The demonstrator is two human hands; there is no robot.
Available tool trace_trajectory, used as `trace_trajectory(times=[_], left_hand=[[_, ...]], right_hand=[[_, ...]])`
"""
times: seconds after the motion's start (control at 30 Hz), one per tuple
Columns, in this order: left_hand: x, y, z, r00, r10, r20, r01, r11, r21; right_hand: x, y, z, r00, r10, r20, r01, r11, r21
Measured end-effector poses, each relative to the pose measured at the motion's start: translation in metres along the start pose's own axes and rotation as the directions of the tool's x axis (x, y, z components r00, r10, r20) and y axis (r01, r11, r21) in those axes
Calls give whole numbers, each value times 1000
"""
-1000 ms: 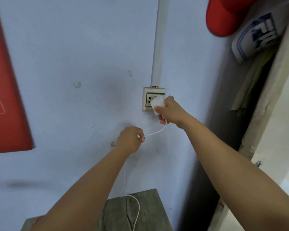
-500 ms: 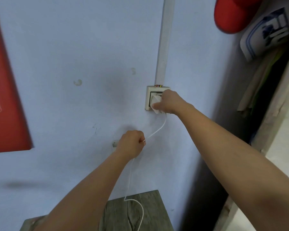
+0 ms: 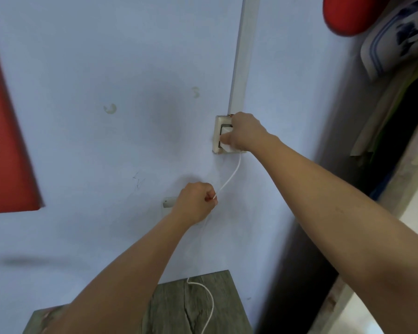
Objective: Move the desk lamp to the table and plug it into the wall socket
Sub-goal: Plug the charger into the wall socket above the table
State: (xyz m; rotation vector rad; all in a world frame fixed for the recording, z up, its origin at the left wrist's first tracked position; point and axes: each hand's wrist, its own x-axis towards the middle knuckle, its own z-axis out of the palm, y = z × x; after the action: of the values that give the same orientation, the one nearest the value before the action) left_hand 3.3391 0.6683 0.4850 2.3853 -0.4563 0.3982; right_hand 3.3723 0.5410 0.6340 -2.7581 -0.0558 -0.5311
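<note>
A cream wall socket sits on the pale blue wall below a white cable duct. My right hand is closed around a white plug adapter and holds it flat against the socket's face. A thin white cord runs from the adapter down to my left hand, which pinches it in a fist. Below the fist the cord falls onto the grey wooden table and loops across it. The lamp itself is out of view.
A red panel hangs on the wall at left. A red cap and hanging clothes fill the top right beside a dark gap. A small white fitting sticks out of the wall behind my left hand.
My right hand has risen from just below the socket and pressed the adapter onto its face. My left hand kept its grip on the cord and barely moved.
</note>
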Motion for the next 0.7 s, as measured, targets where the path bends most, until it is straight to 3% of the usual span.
trace_trajectory(times=[0.07, 0.17, 0.3, 0.37, 0.47, 0.57, 0.7], left_hand=[[-4, 2, -1, 1000, -9, -1, 9, 1000, -4], [-11, 4, -5, 1000, -6, 0, 6, 1000, -4], [-19, -3, -11, 1000, -17, 2, 17, 1000, -4], [-21, -8, -14, 1000, -31, 2, 31, 999, -29], [-19, -15, -20, 998, -63, -4, 63, 996, -63], [-13, -18, -21, 998, -65, 1, 65, 996, -53], [-9, -26, -17, 998, -56, 13, 56, 998, -11]], right_hand=[[-4, 2, -2, 1000, -12, -10, 12, 999, 53], [-21, 12, -8, 1000, -7, 28, -3, 941, 339], [-55, 44, 18, 982, 148, -120, -17, 696, 718], [-78, 66, 57, 970, 195, -146, -5, 614, 789], [-122, 83, 132, 991, 56, 124, -130, 655, 744], [-145, 76, 197, 914, -79, 397, -239, 686, 687], [-143, 47, 240, 867, -154, 475, -286, 627, 725]])
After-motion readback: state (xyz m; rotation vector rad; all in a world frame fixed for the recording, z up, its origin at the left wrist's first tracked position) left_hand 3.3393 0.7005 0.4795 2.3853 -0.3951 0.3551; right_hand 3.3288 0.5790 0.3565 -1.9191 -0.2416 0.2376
